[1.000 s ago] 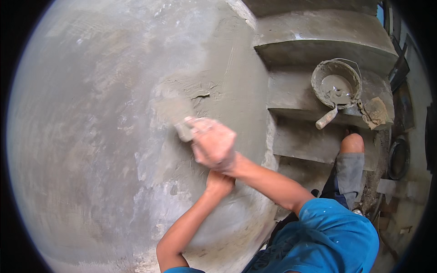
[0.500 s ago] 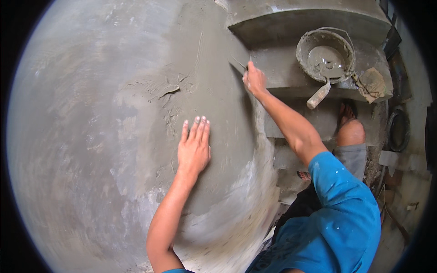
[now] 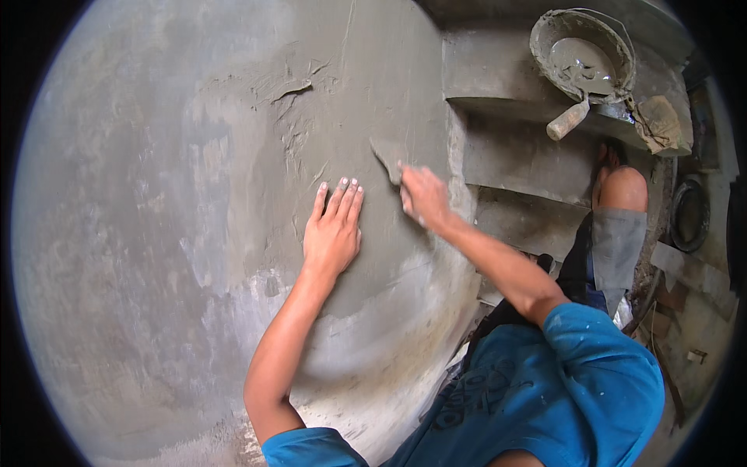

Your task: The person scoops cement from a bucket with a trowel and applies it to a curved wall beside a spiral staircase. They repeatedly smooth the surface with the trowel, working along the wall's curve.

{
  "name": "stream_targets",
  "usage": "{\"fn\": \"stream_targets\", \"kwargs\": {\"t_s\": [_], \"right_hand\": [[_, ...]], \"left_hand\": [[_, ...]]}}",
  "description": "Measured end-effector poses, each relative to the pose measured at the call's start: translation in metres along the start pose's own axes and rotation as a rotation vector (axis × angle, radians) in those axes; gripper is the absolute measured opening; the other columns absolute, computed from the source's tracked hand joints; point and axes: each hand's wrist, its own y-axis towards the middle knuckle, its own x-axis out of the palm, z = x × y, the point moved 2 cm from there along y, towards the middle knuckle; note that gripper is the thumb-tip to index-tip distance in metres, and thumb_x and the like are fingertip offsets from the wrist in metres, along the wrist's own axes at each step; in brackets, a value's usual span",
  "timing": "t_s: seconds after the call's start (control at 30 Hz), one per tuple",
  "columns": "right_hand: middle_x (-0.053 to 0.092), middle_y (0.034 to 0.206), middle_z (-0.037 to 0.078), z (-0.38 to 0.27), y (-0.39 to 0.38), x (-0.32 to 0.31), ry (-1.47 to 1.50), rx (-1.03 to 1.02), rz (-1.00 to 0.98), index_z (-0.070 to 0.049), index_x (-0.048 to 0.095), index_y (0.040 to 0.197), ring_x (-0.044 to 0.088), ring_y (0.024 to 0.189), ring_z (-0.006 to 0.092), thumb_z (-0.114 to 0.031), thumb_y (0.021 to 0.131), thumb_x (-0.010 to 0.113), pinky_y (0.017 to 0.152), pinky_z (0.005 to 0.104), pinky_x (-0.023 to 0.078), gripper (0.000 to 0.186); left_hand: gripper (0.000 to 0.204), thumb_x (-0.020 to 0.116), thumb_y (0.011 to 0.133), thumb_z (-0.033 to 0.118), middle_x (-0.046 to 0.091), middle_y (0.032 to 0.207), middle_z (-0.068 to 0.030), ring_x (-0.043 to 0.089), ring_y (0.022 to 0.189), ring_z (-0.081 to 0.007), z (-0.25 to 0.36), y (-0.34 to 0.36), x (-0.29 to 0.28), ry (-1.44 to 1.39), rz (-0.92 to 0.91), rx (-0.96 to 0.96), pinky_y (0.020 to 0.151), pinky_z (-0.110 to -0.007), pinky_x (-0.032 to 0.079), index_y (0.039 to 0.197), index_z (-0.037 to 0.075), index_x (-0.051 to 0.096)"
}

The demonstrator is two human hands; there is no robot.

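Note:
My right hand [image 3: 424, 196] is closed round the handle of a trowel [image 3: 387, 163], its thin blade set edge-on against the wet grey plaster. My left hand [image 3: 333, 233] lies flat on the wall [image 3: 156, 194], fingers stretched upward and grey at the tips. Above the left hand, the plaster carries a rough raised ridge [image 3: 294, 89] with a dark gap beneath it. Smooth damp plaster surrounds the trowel, while paler, drier patches show farther left and below.
Concrete steps [image 3: 521, 156] run along the wall's right side. On an upper step stands a bucket [image 3: 583, 58] of wet mortar, with a second tool's handle [image 3: 568, 121] leaning out over its rim. A crumpled brown paper bag [image 3: 658, 123] lies beside it. A black ring-shaped object [image 3: 688, 212] rests at far right.
My right hand has brought the trowel down and left across the plaster, closer to my left hand. The left hand stays flat on the wall. The view has shifted, so the bucket sits higher.

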Motion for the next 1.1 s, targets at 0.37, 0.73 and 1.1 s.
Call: {"fn": "stream_targets", "kwargs": {"t_s": [0.37,0.73,1.1], "right_hand": [[0.07,0.125,0.012,-0.103,-0.173,0.001,0.089,-0.033,-0.47,-0.007,0.061,0.101,0.068,0.099,0.0334,-0.009,0.081,0.072,0.074,0.0449,0.06,0.023],[0.067,0.083,0.019,-0.056,-0.126,-0.064,0.137,0.143,-0.376,-0.005,0.059,0.102,0.068,0.076,0.0425,-0.013,0.089,0.07,0.066,0.0503,0.054,0.019],[0.072,0.088,0.026,0.081,0.233,-0.115,-0.025,0.349,0.21,-0.006,0.057,0.105,0.068,0.089,0.0519,-0.021,0.095,0.067,0.077,0.0599,0.051,0.021]], "left_hand": [[0.078,0.066,0.092,0.029,0.043,0.167,-0.0057,0.035,0.157,-0.0217,0.011,-0.046,0.004,-0.056,-0.038,-0.012,0.133,-0.051,0.018,0.162,0.008,0.04],[0.078,0.067,0.092,0.028,0.042,0.167,-0.0056,0.035,0.157,-0.0217,-0.003,-0.046,-0.034,-0.07,0.029,-0.051,0.134,-0.052,0.018,0.162,0.009,0.04],[0.07,0.063,0.096,0.03,0.046,0.165,-0.0067,0.038,0.156,-0.0218,-0.058,0.123,-0.101,0.146,0.309,0.007,0.134,-0.052,0.016,0.16,0.008,0.044]]}}
